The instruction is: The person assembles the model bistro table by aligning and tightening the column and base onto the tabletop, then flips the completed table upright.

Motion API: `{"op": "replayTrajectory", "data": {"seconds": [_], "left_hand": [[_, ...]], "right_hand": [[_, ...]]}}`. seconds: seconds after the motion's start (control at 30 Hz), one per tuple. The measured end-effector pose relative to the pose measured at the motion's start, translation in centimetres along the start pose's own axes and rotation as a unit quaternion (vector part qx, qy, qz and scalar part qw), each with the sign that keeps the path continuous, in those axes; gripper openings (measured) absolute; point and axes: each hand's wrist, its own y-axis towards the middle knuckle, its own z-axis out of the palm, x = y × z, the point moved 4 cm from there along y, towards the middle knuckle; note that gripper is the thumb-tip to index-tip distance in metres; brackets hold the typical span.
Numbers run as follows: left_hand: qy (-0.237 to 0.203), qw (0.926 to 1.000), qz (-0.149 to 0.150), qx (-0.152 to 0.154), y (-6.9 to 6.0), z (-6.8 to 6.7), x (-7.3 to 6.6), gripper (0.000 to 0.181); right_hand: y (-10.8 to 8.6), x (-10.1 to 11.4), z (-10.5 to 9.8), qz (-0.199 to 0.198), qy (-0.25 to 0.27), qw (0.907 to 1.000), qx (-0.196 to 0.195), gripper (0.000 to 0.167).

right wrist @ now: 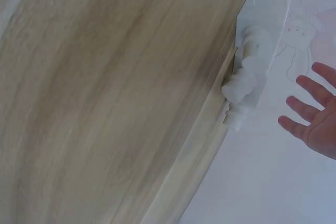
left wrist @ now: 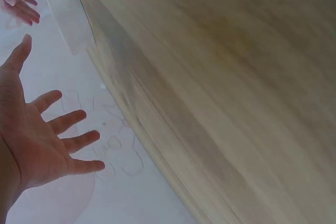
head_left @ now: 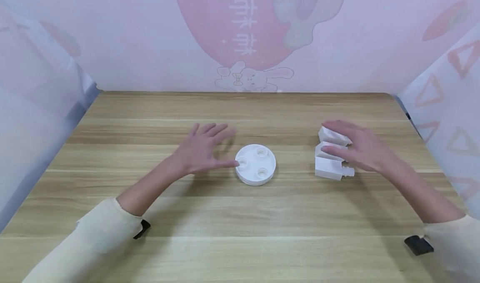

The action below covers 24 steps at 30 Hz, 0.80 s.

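A white round disc with three raised rings on its top lies flat on the table. My left hand hovers at its left with fingers spread; the thumb tip overlaps the disc's edge in the head view. Spread fingers of that hand hold nothing in the left wrist view, the disc beyond them. Three white angular blocks lie in a row on the right, the nearest with a ridged neck. My right hand is over them and partly hides the farther two. In the right wrist view its fingers are extended, apart from the blocks.
The wooden table has its far edge against a pale printed backdrop. Similar pale sheets hang at the left and right sides. Black pieces show at both sleeve cuffs.
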Motion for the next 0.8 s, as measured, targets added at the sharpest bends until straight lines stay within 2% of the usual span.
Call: {"op": "replayTrajectory", "data": {"seconds": [0.2, 0.3, 0.5, 0.8], "left_hand": [[-0.047, 0.9982, 0.035, 0.015, 0.8, 1.0, -1.2, 0.089], [-0.055, 0.9974, 0.041, 0.022, 1.0, 1.3, -1.6, 0.088], [-0.052, 0.9973, 0.044, 0.029, 1.3, 1.6, -1.9, 0.087], [-0.076, 0.995, 0.052, 0.038, 1.6, 2.1, -1.7, 0.083]], "right_hand": [[-0.2, 1.6, 0.6, -0.066, 0.022, 0.9972, -0.027, 0.05], [-0.1, 2.1, 1.1, -0.092, 0.011, 0.9955, -0.02, 0.038], [-0.1, 2.6, 2.1, -0.084, -0.038, 0.9951, 0.037, 0.033], [-0.2, 2.6, 2.7, -0.05, -0.089, 0.9919, 0.076, 0.032]]}}
